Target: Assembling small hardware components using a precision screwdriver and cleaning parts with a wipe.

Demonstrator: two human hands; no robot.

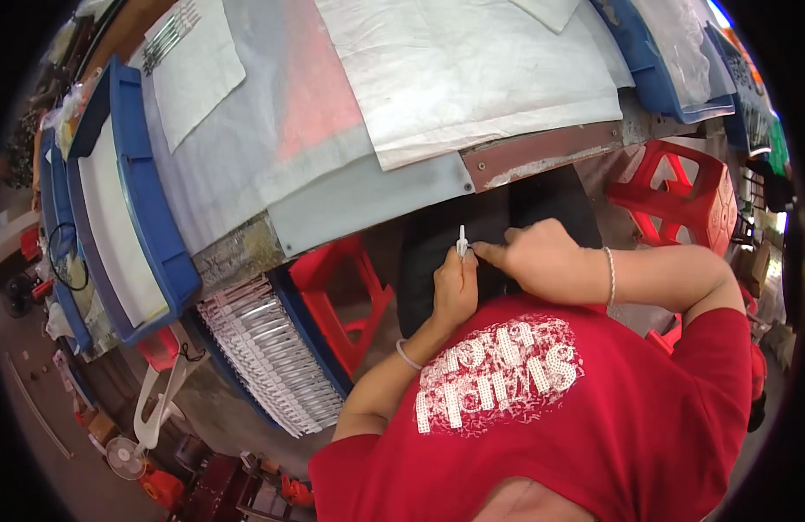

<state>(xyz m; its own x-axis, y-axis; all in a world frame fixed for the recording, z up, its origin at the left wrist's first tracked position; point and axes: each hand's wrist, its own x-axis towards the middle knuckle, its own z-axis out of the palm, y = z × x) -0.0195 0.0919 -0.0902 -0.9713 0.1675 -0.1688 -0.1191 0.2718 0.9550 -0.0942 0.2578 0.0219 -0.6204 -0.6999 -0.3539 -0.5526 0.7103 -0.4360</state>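
Note:
My left hand [455,289] is closed, pinching a small slim white or silver piece [461,237] between thumb and fingers. The piece stands up with its narrow tip pointing away from me, over my dark-clothed lap and just short of the table edge. My right hand [546,257] comes in from the right with its fingers curled. Its fingertips meet the piece's right side or lie right beside it. Whatever those fingers hold, if anything, is too small to make out. The lower end of the piece is hidden in my left fingers.
A table [367,187] with a white sheet [472,78] lies ahead. Several slim metal pieces [169,39] lie at its far left. Blue trays [146,191] flank it. Below left, a blue bin [311,335] holds rows of silver parts [267,348]. Red stools [681,196] stand nearby.

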